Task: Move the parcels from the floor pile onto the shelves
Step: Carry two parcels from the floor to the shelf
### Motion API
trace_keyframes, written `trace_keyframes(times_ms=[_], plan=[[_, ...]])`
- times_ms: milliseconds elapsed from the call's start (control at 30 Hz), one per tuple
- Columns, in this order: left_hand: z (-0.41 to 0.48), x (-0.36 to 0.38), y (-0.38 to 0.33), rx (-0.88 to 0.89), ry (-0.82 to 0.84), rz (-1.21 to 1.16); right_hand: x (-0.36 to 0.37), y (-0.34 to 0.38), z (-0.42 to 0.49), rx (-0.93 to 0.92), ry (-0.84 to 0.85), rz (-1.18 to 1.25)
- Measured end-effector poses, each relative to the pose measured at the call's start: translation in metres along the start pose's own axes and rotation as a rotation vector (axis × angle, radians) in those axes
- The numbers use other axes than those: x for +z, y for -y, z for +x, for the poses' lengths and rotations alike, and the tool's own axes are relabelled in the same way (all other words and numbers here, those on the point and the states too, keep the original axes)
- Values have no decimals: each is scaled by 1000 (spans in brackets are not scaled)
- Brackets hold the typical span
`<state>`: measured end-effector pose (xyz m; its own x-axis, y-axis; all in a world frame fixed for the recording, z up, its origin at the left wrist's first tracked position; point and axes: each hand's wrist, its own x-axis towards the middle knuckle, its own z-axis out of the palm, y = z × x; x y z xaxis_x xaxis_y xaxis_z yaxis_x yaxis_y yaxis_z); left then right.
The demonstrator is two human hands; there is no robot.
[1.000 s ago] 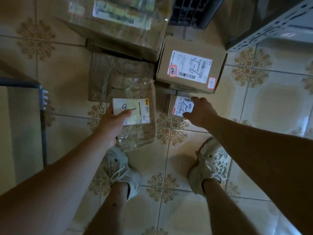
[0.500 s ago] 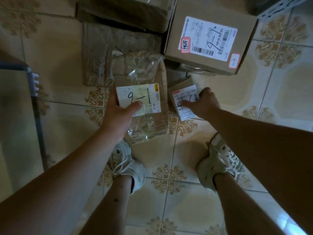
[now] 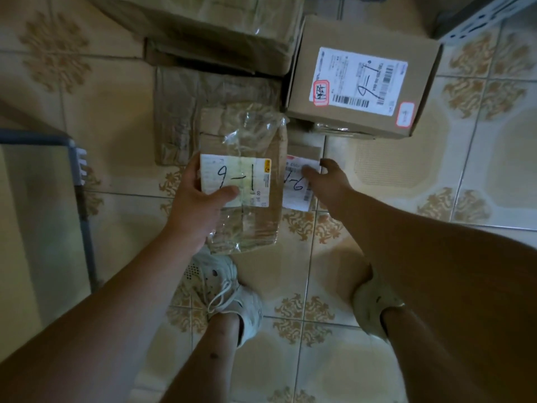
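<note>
Below the box (image 3: pixel 357 80), left grip (image 3: pixel 197 205) clamps wrapped parcel (image 3: pixel 247 135), right grip (image 3: pixel 328 181) pinches small parcel (image 3: pixel 296 194).

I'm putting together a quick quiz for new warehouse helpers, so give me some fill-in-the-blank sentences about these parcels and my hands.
1. The left hand holds the plastic-wrapped parcel with its ____ pressed on the shipping label.
2. The right hand touches the small parcel, seen just ____ of the plastic-wrapped one.
3. The large cardboard box bears two stickers with ____ borders.
Missing words: thumb; right; red.
</note>
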<state>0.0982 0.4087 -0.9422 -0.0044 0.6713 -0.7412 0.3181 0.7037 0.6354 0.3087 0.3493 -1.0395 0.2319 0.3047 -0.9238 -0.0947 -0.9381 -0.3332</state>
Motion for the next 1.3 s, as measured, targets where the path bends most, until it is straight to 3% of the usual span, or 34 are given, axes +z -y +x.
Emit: trace_keyframes(times_ms=[167, 400, 567, 767, 967, 1133, 1300], plan=[[4, -3, 4, -47, 13, -3, 15, -6, 3, -7, 55, 274], [5, -7, -3, -97, 21, 6, 7, 2, -6, -37, 66, 252], [-10, -9, -24, -76, 9, 61, -14, 11, -55, -83, -33, 133], [-85, -13, -88, -61, 39, 59, -57, 48, -166, -229, -108, 85], [-214, -36, -183, 50, 94, 55, -109, 104, -310, -408, -70, 92], [-338, -59, -265, 203, 104, 21, -150, 139, -455, -513, -51, 138], [-434, -87, -323, 431, 159, 90, -171, 142, -587, -663, -202, 136]])
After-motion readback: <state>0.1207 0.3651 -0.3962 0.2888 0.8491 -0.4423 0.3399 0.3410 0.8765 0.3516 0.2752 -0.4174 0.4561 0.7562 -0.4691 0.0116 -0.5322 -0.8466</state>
